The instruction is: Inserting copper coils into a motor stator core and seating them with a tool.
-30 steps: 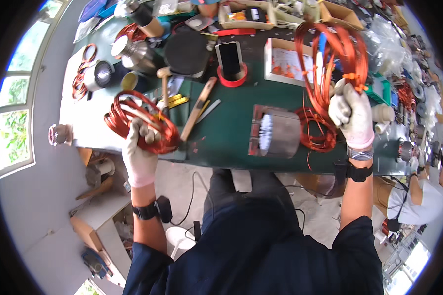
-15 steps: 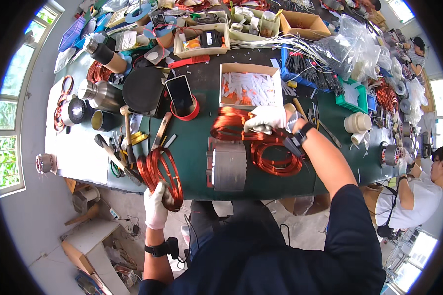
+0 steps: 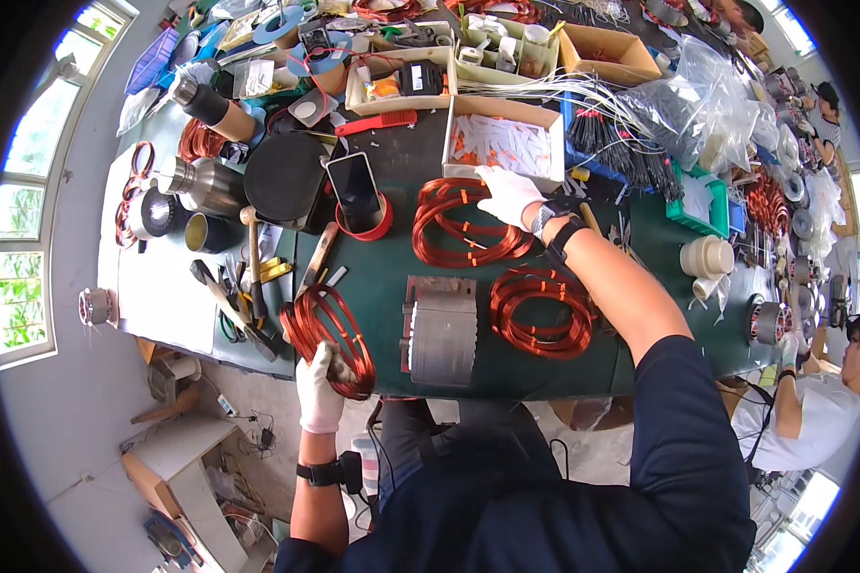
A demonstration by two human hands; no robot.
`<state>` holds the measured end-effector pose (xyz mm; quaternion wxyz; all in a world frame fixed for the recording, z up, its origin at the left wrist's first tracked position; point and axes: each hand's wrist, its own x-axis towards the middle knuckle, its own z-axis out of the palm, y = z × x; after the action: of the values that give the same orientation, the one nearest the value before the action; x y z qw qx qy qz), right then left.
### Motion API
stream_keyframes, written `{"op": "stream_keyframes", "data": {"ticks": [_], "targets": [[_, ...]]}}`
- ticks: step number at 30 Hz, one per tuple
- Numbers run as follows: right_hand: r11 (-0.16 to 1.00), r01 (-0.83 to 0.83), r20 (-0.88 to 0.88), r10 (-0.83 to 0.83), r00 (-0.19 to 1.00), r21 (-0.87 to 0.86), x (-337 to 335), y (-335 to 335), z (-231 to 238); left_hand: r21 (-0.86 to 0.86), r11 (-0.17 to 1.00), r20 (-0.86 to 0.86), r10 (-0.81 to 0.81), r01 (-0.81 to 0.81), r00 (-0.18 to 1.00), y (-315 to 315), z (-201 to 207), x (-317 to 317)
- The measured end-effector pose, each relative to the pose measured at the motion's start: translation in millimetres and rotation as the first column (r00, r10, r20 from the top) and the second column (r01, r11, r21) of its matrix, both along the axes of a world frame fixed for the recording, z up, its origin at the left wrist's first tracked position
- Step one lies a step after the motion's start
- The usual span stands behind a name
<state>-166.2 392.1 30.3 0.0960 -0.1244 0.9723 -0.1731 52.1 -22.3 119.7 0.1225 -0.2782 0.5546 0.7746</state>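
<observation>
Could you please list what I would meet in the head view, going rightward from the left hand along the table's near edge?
Reddish wire coil in the left hand, grey curved metal core, second reddish wire coil lying flat, grey cylindrical stator.

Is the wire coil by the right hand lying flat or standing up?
Lying flat: the tied copper-coloured wire coil rests on the green tabletop, its loops spread out beside the right hand.

I record bright daylight at the left window; the table's left end washes out white. Edges bow toward the view's dark rim. My right hand shows little blur.
</observation>
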Motion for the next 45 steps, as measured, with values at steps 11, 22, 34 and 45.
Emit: {"op": "stream_keyframes", "data": {"ticks": [11, 22, 34, 45], "targets": [[0.973, -0.227, 0.324, 0.224, 0.919, -0.029, -3.4, 4.4, 30.3, 0.189, 0.979, 0.058, 0.063, -0.073, 0.996, 2.6, -22.2, -24.5], [0.583, 0.113, 0.326, 0.275, 0.904, -0.804, 145.0, -43.1, 277.7, 0.622, 0.782, -0.086, 0.105, -0.029, 0.991, -9.1, -51.7, -45.4], [0.363, 0.792, 0.795, -0.186, 0.577, -0.49, 330.9, -106.6, 169.3, -0.104, 0.99, 0.218, 0.115, -0.094, 0.969, -33.7, -129.8, -10.1], [0.347, 0.85, 0.847, -0.219, 0.484, -0.396, 399.9, -134.2, 126.8, -0.086, 0.996, 0.117, 0.015, -0.005, 0.993, -36.4, -140.1, -30.0]]}}
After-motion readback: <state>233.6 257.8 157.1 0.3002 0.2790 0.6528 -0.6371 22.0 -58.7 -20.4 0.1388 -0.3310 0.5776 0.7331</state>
